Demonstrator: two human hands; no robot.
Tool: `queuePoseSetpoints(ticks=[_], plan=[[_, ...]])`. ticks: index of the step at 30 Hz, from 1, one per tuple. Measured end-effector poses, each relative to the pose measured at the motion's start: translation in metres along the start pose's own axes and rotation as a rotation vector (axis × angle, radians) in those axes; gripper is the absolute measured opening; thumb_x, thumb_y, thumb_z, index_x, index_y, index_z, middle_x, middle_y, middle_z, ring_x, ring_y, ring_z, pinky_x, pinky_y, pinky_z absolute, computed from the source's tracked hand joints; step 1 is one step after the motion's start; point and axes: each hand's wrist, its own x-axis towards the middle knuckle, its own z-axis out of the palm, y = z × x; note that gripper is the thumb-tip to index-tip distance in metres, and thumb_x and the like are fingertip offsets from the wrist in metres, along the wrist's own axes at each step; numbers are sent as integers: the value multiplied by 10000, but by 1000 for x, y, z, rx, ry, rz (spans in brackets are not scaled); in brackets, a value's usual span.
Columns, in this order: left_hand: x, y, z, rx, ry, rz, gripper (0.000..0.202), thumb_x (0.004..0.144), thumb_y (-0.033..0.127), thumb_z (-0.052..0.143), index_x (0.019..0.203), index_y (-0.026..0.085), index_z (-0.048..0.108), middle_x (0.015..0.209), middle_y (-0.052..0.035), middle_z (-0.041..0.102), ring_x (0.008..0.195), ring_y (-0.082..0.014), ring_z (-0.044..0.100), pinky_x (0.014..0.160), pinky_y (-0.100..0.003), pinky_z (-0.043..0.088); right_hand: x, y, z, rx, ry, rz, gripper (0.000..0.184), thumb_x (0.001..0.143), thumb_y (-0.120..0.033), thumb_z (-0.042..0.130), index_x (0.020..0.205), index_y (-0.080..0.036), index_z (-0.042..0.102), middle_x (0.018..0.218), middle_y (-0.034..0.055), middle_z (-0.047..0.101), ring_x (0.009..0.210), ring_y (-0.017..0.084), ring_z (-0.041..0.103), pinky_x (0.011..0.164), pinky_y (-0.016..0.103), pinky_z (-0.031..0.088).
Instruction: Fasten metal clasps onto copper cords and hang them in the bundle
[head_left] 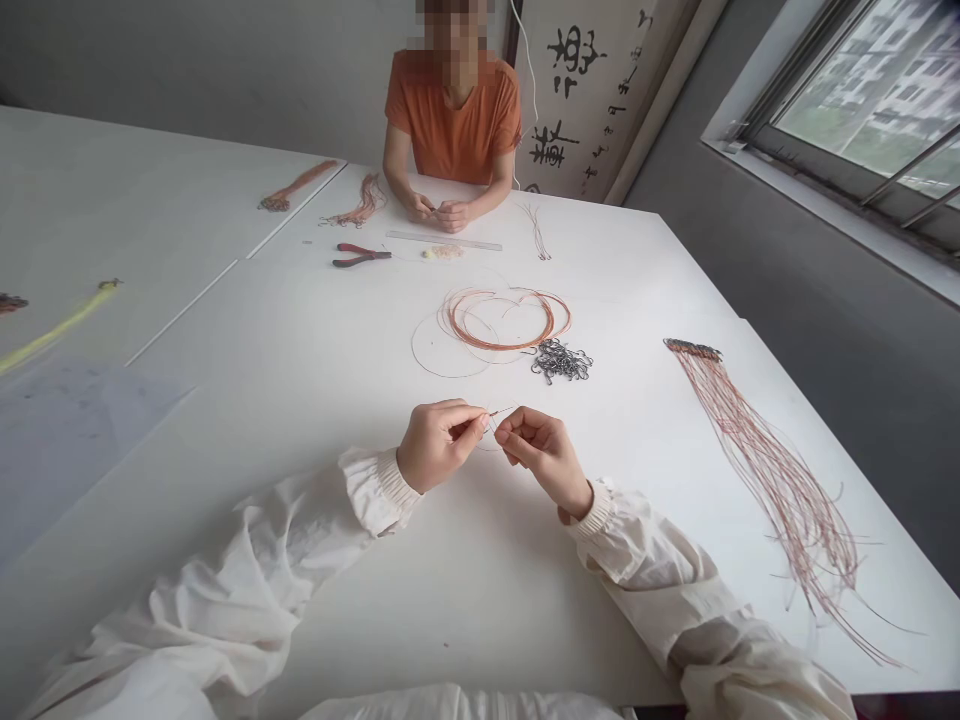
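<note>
Over the white table my left hand (444, 440) is closed, thumb and forefinger pinching a thin line (493, 424) with a small brownish piece at its tip. My right hand (541, 455) sits close beside it, fingertips pinched on the same fine line. A small loop of it hangs below the fingertips; its exact form is too fine to make out. Just beyond the hands lie a heap of dark metal hooks (561, 362) and a loose coil of orange line (551, 318).
A bundle of reddish lines (772, 460) lies at the right. Across the table a person in orange (454, 120) works with both hands near red-handled pliers (361, 256), a clear ruler (444, 241) and line bundles (364, 203). A yellow bundle (64, 325) lies left.
</note>
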Motion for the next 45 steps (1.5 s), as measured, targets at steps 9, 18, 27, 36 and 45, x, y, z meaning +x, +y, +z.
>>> queuePoseSetpoints(ticks=[9,18,27,36,45], plan=[[-6,5,5,-34,-66,-29,271,893,248,550,671,155,675,592,-17,560,532,-110,476,532,-237,412,1,5,0,42,72,6,288,859,-446,638,847,-163,583,465,-97,281,430,60,213,427,225,181],[4,2,-7,-528,-294,-413,285,885,336,590,836,89,725,694,-79,677,533,-115,573,495,-221,465,3,-1,-8,10,22,-45,248,867,-399,635,838,-153,616,475,-87,291,447,66,199,437,241,159],[0,12,-7,-408,-201,-361,235,849,304,648,773,97,728,636,-49,641,510,-104,556,461,-199,462,3,-3,-9,52,5,-35,220,873,-368,638,859,-150,611,479,-88,316,444,58,236,437,223,199],[-1,6,-6,-132,-35,-152,245,859,212,596,647,122,682,586,-4,568,485,-81,496,491,-195,443,-2,3,-1,-233,69,-149,139,881,-298,596,868,-167,637,622,-12,522,539,102,423,529,244,367],[-5,2,2,-23,-190,-35,297,873,162,548,578,142,581,555,22,475,509,-77,409,498,-202,359,-3,-16,-10,-415,-51,-171,88,846,-196,581,817,-158,655,643,-3,564,568,106,420,550,246,371]])
